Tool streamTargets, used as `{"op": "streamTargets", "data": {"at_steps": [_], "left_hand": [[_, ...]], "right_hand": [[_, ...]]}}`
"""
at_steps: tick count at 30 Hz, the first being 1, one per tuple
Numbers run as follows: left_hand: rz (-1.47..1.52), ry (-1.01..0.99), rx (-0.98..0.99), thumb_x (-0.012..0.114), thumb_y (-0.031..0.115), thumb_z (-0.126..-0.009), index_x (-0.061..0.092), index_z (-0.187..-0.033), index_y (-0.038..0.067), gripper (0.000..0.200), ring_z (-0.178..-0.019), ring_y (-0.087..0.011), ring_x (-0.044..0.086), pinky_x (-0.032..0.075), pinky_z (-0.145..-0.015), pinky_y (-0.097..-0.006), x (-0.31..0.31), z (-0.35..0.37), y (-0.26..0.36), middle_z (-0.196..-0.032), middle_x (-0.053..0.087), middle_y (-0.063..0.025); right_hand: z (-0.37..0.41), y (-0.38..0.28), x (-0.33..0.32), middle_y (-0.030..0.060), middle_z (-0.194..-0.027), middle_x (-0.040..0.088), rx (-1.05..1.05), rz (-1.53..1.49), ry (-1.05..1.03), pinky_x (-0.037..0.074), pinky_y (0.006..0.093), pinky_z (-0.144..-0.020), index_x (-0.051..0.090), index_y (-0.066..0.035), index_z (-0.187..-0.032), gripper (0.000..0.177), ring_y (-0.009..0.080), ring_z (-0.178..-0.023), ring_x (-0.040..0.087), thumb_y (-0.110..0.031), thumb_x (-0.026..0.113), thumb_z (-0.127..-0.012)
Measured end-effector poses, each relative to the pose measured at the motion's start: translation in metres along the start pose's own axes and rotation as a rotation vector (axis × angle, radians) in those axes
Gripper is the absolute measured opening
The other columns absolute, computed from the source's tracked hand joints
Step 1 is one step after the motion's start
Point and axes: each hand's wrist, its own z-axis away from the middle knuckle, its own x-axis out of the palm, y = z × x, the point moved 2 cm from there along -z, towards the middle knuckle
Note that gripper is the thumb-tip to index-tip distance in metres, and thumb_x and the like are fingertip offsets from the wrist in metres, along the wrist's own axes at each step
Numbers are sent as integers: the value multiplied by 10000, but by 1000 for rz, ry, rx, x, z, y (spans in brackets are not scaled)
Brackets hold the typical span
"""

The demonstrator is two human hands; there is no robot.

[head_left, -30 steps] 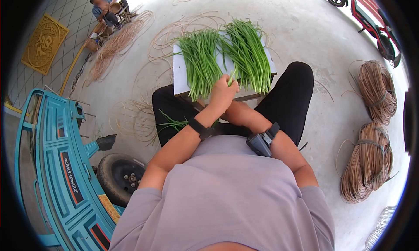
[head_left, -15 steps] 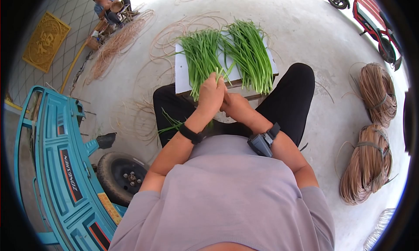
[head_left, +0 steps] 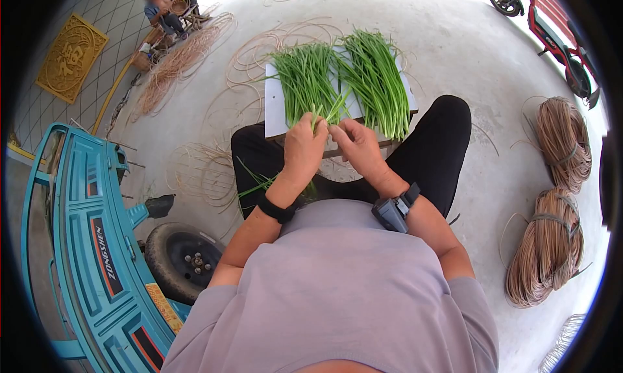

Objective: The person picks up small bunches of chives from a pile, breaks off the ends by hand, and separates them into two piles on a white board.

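My left hand point(head_left: 305, 144) is closed on a few green stalks point(head_left: 329, 111), whose pale ends stick up past its fingers. Just to the right, my right hand point(head_left: 359, 146) is pinched at the same stalks, its thumb and forefinger close to the left fingertips. Beyond both hands a white board point(head_left: 275, 107) on a low stand carries two heaps of long green stalks, a left heap point(head_left: 304, 74) and a right heap point(head_left: 378, 81). Some loose green leaves point(head_left: 256, 183) lie over my left thigh.
A teal vehicle point(head_left: 87, 211) and a tyre point(head_left: 178, 259) are at the left. Coiled strips point(head_left: 195, 58) lie on the floor toward a seated person point(head_left: 170, 11). Two tied bundles, upper point(head_left: 563, 136) and lower point(head_left: 545, 249), and a red scooter point(head_left: 551, 42) are at the right.
Both hands have moved slightly up toward the board. My right hand has come out from beside the left one, and its fingertips now show at the stalks.
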Motion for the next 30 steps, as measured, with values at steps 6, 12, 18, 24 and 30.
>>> {"op": "streamTargets", "data": {"at_steps": [6, 12, 18, 24, 30], "left_hand": [[111, -98, 1, 575, 231, -918, 615, -921, -4, 239, -645, -249, 648, 493, -622, -354, -4, 9, 7, -679, 641, -124], [61, -143, 129, 598, 218, -915, 623, -909, 1, 219, -553, -168, 592, 472, -568, -310, -22, 16, 22, -620, 605, -75], [128, -22, 3, 648, 256, -895, 621, -851, 9, 252, -531, -183, 579, 448, -532, -309, -56, 6, 24, -596, 603, -86], [265, 18, -120, 645, 315, -919, 608, -801, 20, 320, -505, -48, 426, 351, -479, -234, -58, 10, 19, -558, 511, 19], [451, -50, -202, 599, 371, -948, 580, -815, 39, 358, -457, -14, 346, 265, -411, -196, -55, 12, 11, -536, 417, 58]], "right_hand": [[3, -20, -9, 111, -810, 637, -168, 144, 207, 480, 354, -619, 608, -62, -1016, 173, 226, -681, 610, -164, 604, -877], [3, -11, -2, 155, -919, 656, -316, 382, 139, 480, 423, -657, 605, -112, -1067, 199, 342, -786, 625, -164, 583, -876], [6, -23, -3, 157, -759, 646, -212, 439, 80, 471, 439, -632, 608, -124, -1043, 181, 367, -740, 626, -232, 588, -899], [8, -26, -3, 149, -718, 635, -229, 373, 101, 467, 430, -607, 613, -121, -1056, 199, 353, -685, 625, -257, 592, -912], [8, -27, -3, 148, -694, 623, -219, 381, 67, 468, 414, -602, 619, -112, -1068, 220, 341, -675, 626, -265, 601, -911]]}}
